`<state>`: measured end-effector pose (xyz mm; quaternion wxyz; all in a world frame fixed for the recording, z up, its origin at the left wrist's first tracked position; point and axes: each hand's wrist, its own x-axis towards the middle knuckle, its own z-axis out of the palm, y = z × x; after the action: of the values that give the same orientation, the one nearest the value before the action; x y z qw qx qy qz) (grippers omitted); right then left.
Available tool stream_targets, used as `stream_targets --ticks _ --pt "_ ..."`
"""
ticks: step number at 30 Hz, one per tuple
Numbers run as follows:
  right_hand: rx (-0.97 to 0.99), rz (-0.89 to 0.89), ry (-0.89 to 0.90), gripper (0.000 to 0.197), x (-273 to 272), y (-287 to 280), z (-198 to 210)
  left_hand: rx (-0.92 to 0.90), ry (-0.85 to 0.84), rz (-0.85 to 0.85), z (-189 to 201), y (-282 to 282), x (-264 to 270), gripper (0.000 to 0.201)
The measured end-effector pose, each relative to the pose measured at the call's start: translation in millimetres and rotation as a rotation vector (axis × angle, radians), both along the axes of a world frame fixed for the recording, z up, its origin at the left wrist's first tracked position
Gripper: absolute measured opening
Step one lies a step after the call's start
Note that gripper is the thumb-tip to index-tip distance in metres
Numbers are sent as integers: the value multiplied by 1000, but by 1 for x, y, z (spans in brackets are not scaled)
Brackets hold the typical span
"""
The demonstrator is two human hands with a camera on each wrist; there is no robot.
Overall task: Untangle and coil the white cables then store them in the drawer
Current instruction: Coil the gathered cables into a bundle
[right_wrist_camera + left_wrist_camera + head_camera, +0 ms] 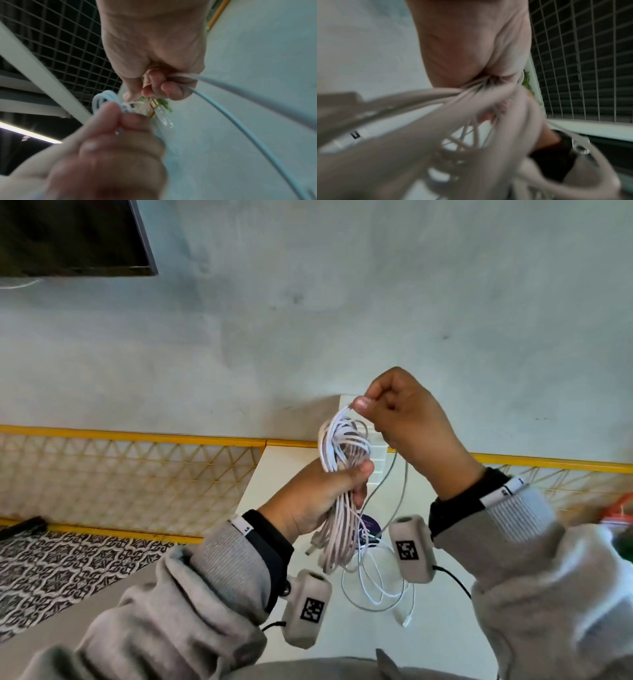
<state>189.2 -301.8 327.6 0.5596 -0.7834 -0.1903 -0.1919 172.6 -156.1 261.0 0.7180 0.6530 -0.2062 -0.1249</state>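
Note:
A bundle of white cable loops [342,460] hangs in the air above a white table [438,628]. My left hand [329,491] grips the bundle round its middle, thumb across the strands. My right hand [397,412] is higher, pinching the top of the loops between thumb and forefinger; a grey strand [387,484] runs down from its fist. In the right wrist view that strand [240,129] leaves the curled fingers [164,89]. The left wrist view is blurred, filled by the cable strands [436,121]. Loose white cable [376,587] lies curled on the table, ending in a plug [406,619]. No drawer is visible.
A round dark blue item [371,525] lies on the table under the cables. A yellow lattice railing [130,467] runs behind, and patterned floor [61,570] shows on the left. An orange and green object [620,518] sits at the right edge. A dark screen [72,234] hangs at the top left.

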Motion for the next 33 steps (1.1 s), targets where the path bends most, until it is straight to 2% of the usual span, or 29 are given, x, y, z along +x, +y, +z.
stream_targets --ticks 2,3,6,7,10,12,14,17,20,22,24,26,28,30,33 --pt "57 10 113 16 2 -5 -14 -253 67 51 5 6 6 15" --pt "67 55 142 15 1 -4 -24 -316 74 82 7 8 9 11" --pt "49 183 142 30 -7 5 -47 -439 111 52 8 15 16 50" --pt "13 191 144 37 -10 10 -50 -458 130 32 9 16 15 53" --pt "-68 317 213 49 -18 15 -60 -561 206 71 13 22 21 35" --pt "-128 337 287 40 -19 8 -72 -639 186 182 18 33 28 21" --pt "-184 237 362 22 -15 -12 -83 -720 177 296 25 52 39 21" --pt "-247 58 463 12 -2 -60 -100 -762 117 488 39 92 52 19" --pt "-444 -253 496 31 10 -118 -118 -801 8 665 54 129 58 20" --pt "-510 -338 559 68 15 -147 -129 -776 -35 732 56 141 59 20" --pt "-554 -248 656 109 18 -155 -131 -707 -51 740 54 135 57 16" --pt "-644 -100 705 129 18 -134 -119 -652 -34 738 49 119 56 15" --pt "-656 44 649 126 15 -96 -103 -624 4 719 44 99 54 17" --pt "-535 180 570 110 10 -55 -91 -613 52 688 40 81 53 22" --pt "-417 348 502 103 6 3 -85 -597 108 604 36 58 48 16"
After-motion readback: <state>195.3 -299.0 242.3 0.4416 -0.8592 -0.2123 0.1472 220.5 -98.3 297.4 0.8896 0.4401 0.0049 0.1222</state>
